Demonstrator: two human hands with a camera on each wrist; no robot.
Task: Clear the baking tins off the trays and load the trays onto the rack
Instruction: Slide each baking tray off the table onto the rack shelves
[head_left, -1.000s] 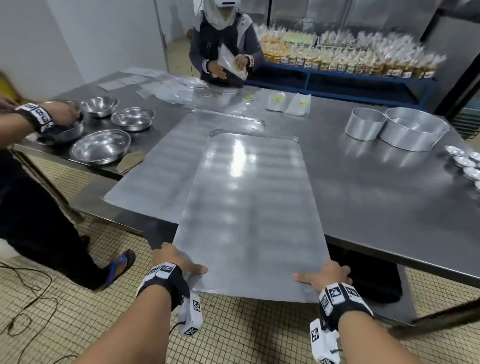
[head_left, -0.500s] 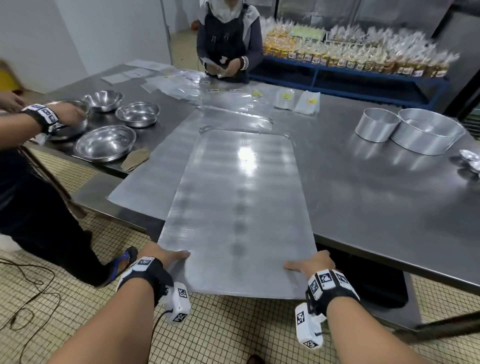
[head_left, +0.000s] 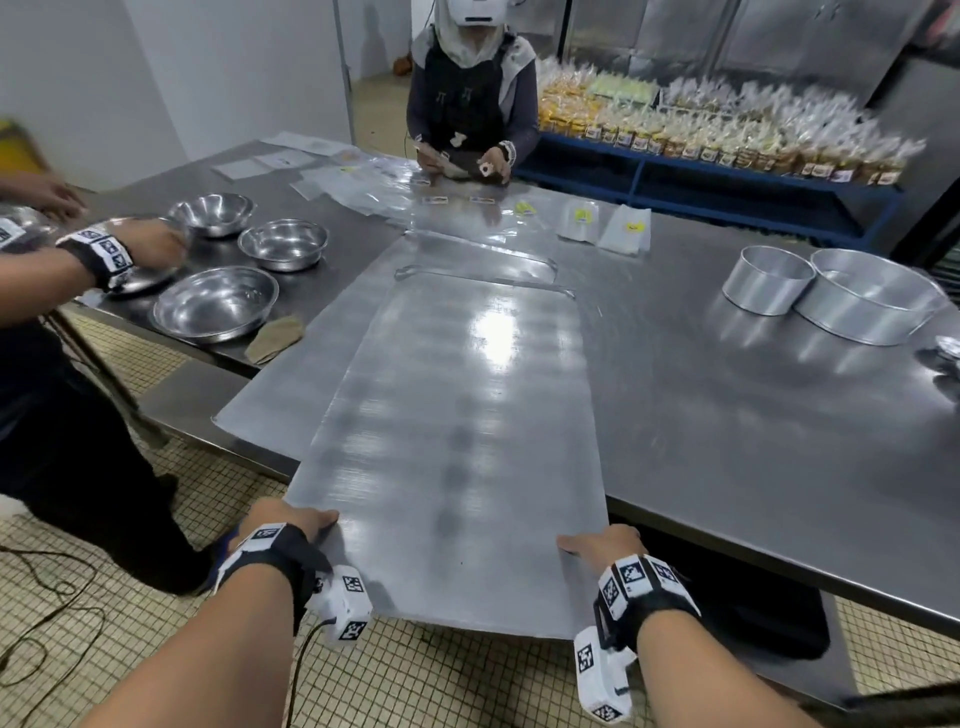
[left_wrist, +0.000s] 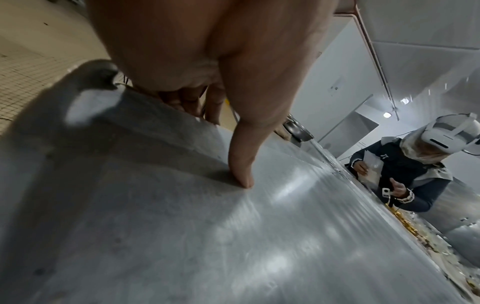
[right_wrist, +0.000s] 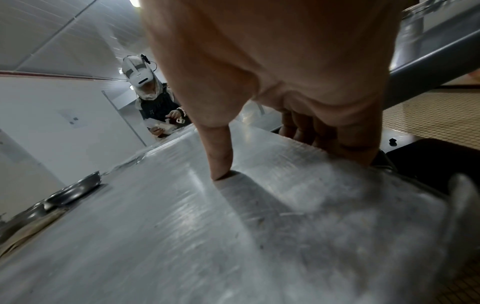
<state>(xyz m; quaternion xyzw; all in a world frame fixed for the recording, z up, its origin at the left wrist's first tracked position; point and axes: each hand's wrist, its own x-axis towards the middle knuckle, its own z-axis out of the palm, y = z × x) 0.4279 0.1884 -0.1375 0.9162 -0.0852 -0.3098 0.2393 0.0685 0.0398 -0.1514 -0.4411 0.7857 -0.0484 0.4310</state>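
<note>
A long bare metal tray lies half on the steel table, its near end hanging out over the tiled floor. My left hand grips its near left edge, thumb on top and fingers curled underneath. My right hand grips the near right edge the same way, thumb pressed on top of the tray. A second flat tray lies beneath and to the left. Two round baking tins stand on the table at the far right.
Several steel bowls sit at the table's left, where another person's hand works. A person stands at the far end with plastic bags. Small tins lie at the right edge. A blue shelf holds packaged goods.
The tray has slid toward me, further off the table edge, with both my hands still holding its near end. The view has tipped up slightly.
</note>
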